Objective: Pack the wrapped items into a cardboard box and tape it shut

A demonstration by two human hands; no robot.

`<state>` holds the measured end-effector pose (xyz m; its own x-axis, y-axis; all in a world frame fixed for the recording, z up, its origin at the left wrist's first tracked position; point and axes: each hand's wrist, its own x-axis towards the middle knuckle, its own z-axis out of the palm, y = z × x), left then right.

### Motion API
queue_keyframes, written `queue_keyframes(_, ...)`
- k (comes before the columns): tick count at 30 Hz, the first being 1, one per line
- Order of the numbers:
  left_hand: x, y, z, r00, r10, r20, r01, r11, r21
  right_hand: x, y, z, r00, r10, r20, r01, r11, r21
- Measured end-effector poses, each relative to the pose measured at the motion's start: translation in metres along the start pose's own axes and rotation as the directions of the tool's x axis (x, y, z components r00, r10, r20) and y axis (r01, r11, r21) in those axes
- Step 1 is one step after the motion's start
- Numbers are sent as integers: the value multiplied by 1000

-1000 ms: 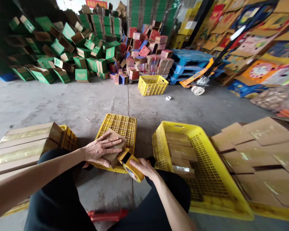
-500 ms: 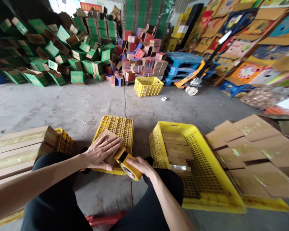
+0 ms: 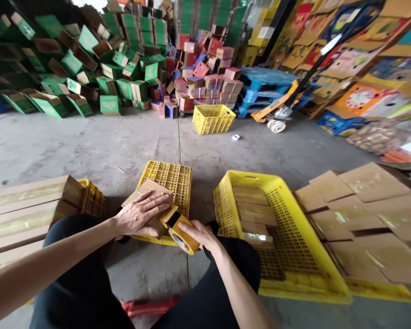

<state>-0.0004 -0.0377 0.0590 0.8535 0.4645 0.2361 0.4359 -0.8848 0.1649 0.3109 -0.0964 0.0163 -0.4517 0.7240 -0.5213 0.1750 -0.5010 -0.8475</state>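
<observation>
My left hand (image 3: 144,213) lies flat on a brown cardboard box (image 3: 154,186), its fingers stretched out towards the right. The box rests on an upturned yellow plastic crate (image 3: 173,171) between my knees. In my right hand (image 3: 199,233) is a yellow tape dispenser (image 3: 187,241), whose front end meets the box's right edge beside my left fingertips. A roll of tape shows in the dispenser's side. The lower part of the box is partly covered by my left hand.
Right of my knee stands a large yellow crate (image 3: 304,246) with several cardboard boxes (image 3: 251,212) inside. Taped boxes (image 3: 373,214) are stacked at far right, others (image 3: 27,205) at left. Ahead are a small yellow crate (image 3: 213,119), a pallet jack (image 3: 277,112) and heaped green cartons (image 3: 78,73).
The box has turned or tilted slightly under my left hand, and more of its top shows. My right hand and the dispenser have shifted a little to the left. The view has moved slightly.
</observation>
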Motion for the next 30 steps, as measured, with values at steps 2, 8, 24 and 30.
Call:
queue_keyframes(2,-2,-6,-1,1000,-12,-4,12,1000,6,2,0,2,1000,-11,19,11,1000,23)
queue_keyframes(8,-4,-12,-2,1000,-19,-4,19,1000,7,3,3,2,998,-28,51,24,996,82)
queue_keyframes(24,-12,-11,-2,808,-544,-225,451,818,-356,-6,-3,3,998,6,68,-6,1000,-10)
queue_keyframes(30,-23,-30,1,400,-855,330,677,33,-735,-4,-6,13,999,-19,37,20,999,-45)
